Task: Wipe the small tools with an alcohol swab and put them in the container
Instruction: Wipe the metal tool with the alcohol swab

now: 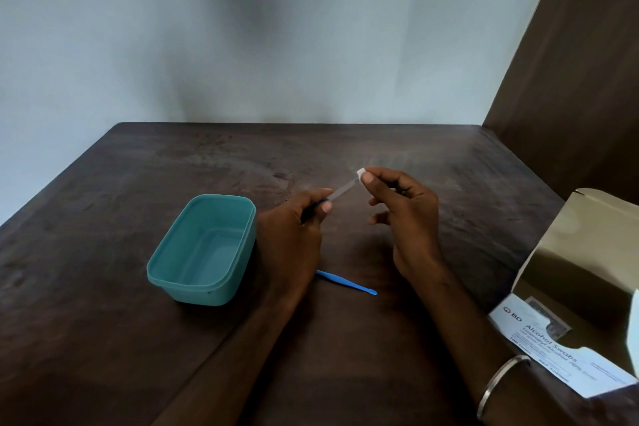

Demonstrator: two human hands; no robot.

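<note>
Head view: left hand (294, 221) is gripping a small tool (340, 189) by its dark handle above table centre, while right hand (403, 211) is pinching a white swab (360, 173) round the tool's far tip w/ thumb & forefinger, other fingers loosely curled, so the wiping step looks underway. A blue tool (346, 282) is lying near side, just right of the teal container (202, 249), seemingly awaiting its wipe. Next move prob needs the left hand carrying the wiped tool left & dropping it in the container, which is looking empty

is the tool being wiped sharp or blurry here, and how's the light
Head view: the thin tool between the left hand and right hand is smeared and faint, the swab a soft white blob; light is dim and even; table edges bow from the wide lens.
</note>
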